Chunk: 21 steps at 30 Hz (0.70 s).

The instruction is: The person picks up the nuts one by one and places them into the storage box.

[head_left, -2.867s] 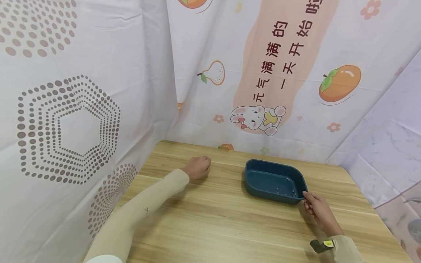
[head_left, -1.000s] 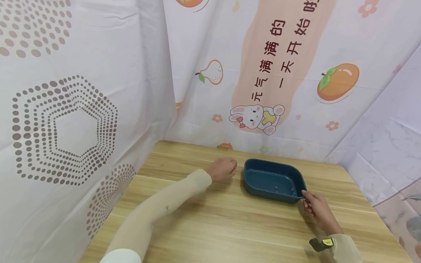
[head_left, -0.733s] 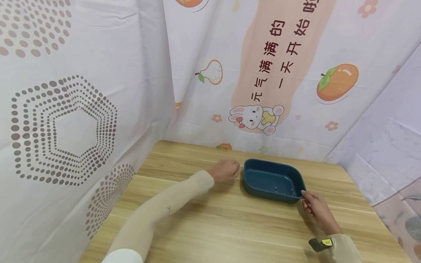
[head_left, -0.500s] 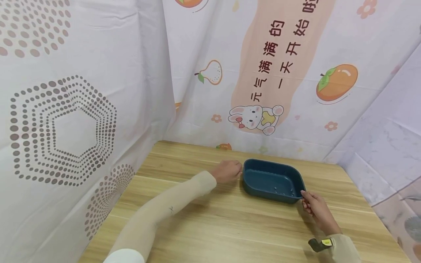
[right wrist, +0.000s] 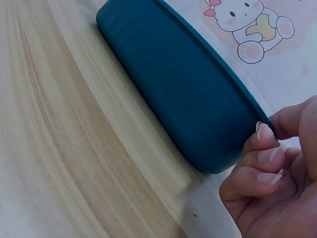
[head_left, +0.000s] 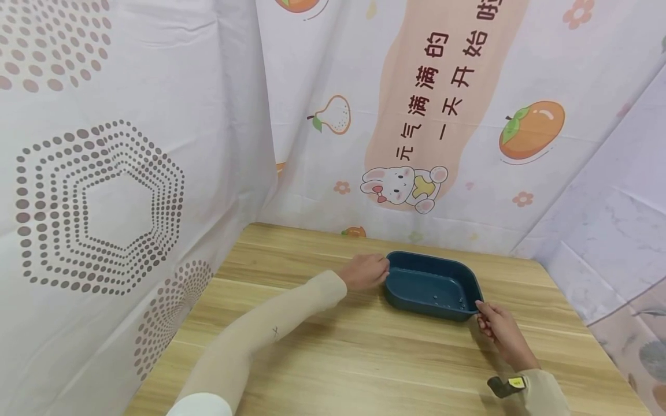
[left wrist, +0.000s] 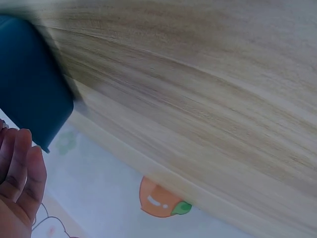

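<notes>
A dark teal plastic basin [head_left: 426,260] with rounded corners stands on the wooden table, open side up. Several tiny shiny round spots show on its floor towards the right; whether they are loose pieces or holes is unclear. My right hand [head_left: 506,335] pinches the basin's near right corner rim between thumb and index finger, the other fingers curled below, as the right wrist view confirms. At the opposite end my left hand [head_left: 366,271] is at the left rim, fingers bent. Only some left fingers [left wrist: 35,171] appear in the left wrist view; the thumb and anything between the fingertips are hidden.
The wooden table [head_left: 333,358] ends at a printed curtain [head_left: 322,208] behind the basin. A dotted white curtain [head_left: 234,144] hangs along the left side, and another pale cloth [head_left: 609,242] on the right. A small black device [head_left: 503,387] is strapped to the right wrist.
My left hand has moved right across the table, from well left of the basin to its left rim. My right hand keeps its pinch on the basin, which has stayed put.
</notes>
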Tool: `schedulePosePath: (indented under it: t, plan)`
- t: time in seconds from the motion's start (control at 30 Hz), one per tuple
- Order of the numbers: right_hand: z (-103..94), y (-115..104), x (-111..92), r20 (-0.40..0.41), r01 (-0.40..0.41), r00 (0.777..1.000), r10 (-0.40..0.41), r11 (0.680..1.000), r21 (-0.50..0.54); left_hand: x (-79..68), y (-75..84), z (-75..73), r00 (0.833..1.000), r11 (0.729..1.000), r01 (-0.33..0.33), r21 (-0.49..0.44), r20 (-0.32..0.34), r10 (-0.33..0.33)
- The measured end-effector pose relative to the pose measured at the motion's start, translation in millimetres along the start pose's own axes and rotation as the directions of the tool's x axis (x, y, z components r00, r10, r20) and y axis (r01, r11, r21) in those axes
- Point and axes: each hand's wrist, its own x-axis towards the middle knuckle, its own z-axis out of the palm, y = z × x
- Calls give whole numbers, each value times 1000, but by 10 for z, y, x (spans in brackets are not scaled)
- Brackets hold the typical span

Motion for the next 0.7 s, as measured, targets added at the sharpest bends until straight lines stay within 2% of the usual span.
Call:
schedulePosePath:
  t: [0.33,0.7]
  plan:
    - [17,-3,-3,-3,3,1000,-3,1000,4,21,49,48,999,998,-48,46,11,47]
    - [20,-13,-8,-3,-5,1000,5,1000,3,13,37,56,999,999,-42,5,-12,42]
